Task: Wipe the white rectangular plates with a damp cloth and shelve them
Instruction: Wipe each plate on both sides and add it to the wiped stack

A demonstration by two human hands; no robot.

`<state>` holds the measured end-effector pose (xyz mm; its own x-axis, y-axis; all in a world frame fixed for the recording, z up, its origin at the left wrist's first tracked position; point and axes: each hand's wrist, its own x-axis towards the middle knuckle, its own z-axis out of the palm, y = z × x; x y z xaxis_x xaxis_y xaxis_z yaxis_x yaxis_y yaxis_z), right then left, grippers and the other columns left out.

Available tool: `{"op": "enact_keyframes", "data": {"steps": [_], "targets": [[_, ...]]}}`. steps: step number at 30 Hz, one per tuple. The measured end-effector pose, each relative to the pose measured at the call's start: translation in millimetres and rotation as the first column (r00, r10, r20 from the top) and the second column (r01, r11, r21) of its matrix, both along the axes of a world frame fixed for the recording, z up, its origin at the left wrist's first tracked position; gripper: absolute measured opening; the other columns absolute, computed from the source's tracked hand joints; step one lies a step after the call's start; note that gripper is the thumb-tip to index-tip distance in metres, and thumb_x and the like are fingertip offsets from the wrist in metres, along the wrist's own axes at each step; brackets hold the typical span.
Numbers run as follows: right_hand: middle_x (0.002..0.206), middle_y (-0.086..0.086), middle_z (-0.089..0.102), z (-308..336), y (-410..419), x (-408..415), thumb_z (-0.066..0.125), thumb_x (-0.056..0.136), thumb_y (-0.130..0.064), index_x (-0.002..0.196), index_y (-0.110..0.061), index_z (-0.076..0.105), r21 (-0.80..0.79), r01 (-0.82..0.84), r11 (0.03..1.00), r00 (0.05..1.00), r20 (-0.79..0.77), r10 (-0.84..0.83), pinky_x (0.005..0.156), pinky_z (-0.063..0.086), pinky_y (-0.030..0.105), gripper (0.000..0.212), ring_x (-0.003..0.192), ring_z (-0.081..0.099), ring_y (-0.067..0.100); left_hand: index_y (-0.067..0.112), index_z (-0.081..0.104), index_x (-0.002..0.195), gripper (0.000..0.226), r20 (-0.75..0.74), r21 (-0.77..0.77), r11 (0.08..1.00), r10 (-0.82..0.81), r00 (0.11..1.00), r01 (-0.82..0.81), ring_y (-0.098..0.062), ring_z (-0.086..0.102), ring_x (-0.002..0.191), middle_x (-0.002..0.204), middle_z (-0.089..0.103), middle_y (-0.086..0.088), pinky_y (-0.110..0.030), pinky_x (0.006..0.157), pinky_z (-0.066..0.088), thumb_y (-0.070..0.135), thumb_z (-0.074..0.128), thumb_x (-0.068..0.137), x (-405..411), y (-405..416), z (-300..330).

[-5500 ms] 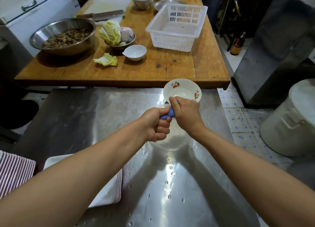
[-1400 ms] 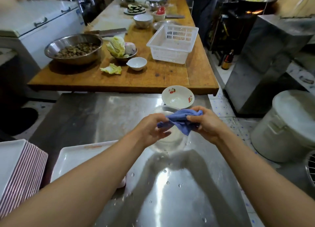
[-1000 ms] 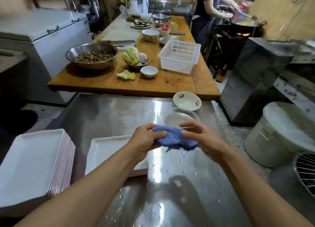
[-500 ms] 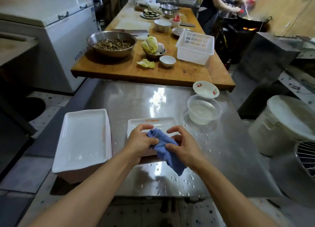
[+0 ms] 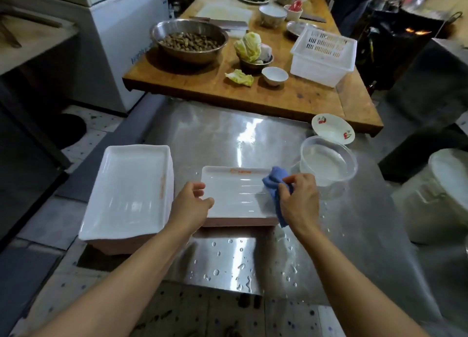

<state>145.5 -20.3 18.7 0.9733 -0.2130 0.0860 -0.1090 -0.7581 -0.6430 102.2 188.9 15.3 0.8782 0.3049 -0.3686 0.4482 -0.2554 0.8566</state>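
We stand at a stainless-steel desk (image 5: 228, 139) in a working kitchen, its near edge beaded with water drops. The right hand (image 5: 297, 200) is closed around a bunched blue cloth (image 5: 276, 184), which it presses onto the right end of a white rectangular plate (image 5: 235, 192) lying flat at the middle of the desk. That plate sits on top of a low stack, the pinkish edges of which show beneath its near rim. An orange smear marks the far rim. The left hand (image 5: 191, 206) rests at the plate's left end, fingers loosely spread and thumb over the rim, gripping nothing that we can confirm. Just left of it stands a taller stack of white plates (image 5: 129, 189), overhanging the desk's left edge. To the right of the cloth is a clear plastic tub (image 5: 329, 159) holding water, and behind it a small bowl with cherry prints (image 5: 333, 128). Beyond lies a wooden desk (image 5: 266, 93) carrying a steel bowl (image 5: 188, 39), cabbage leaves (image 5: 249, 46) and a white plastic basket (image 5: 323, 54).
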Motion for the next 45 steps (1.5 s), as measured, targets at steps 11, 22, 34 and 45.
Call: {"op": "enact_keyframes", "data": {"steps": [11,22,34,45], "targets": [[0.100,0.005,0.053,-39.9,-10.8,-3.1,0.052,0.081,0.001,0.091,0.000,0.062,-0.238,-0.326,0.915,0.945,-0.096,0.312,0.060,0.039,0.028,0.014,0.083,0.050,0.022,0.014,0.053,0.128,0.053,-0.048,0.201,0.979,0.042,0.998,-0.032,-0.020,0.051,0.096,0.119,0.059,-0.008,-0.020,0.072,0.033,-0.008,0.047,0.081,9.1,-8.2,-30.3],[0.116,0.008,0.056,-50.0,61.9,-4.7,0.055,0.081,0.003,0.104,-0.007,0.071,-0.192,-0.624,0.758,0.781,-0.180,0.598,0.076,0.047,0.035,0.030,0.100,0.053,0.030,0.025,0.058,0.125,0.063,-0.019,0.092,0.988,0.127,0.992,-0.125,-0.022,0.060,0.087,0.084,0.059,0.005,-0.024,0.067,0.043,-0.013,0.045,0.077,8.2,-1.9,-43.4],[0.111,0.017,0.054,-52.7,112.9,38.4,0.057,0.086,-0.005,0.103,0.000,0.061,-0.312,-0.582,0.751,0.802,-0.072,0.592,0.061,0.031,0.032,0.018,0.094,0.052,0.033,0.022,0.050,0.117,0.049,-0.030,0.215,0.974,0.075,0.997,-0.067,-0.025,0.057,0.085,0.097,0.058,-0.009,-0.027,0.066,0.039,-0.004,0.056,0.076,15.0,-2.7,-56.7],[0.070,0.012,0.058,-41.8,-2.1,49.9,0.084,0.043,-0.004,0.061,-0.005,0.063,-0.662,-0.408,0.629,0.902,-0.184,0.391,0.050,0.042,0.033,0.028,0.062,0.054,0.033,0.035,0.046,0.100,0.046,-0.039,0.241,0.968,0.081,0.996,-0.070,-0.023,0.055,0.072,0.073,0.049,0.001,-0.041,0.069,0.052,-0.003,0.050,0.075,10.3,-0.5,-54.9]]}}
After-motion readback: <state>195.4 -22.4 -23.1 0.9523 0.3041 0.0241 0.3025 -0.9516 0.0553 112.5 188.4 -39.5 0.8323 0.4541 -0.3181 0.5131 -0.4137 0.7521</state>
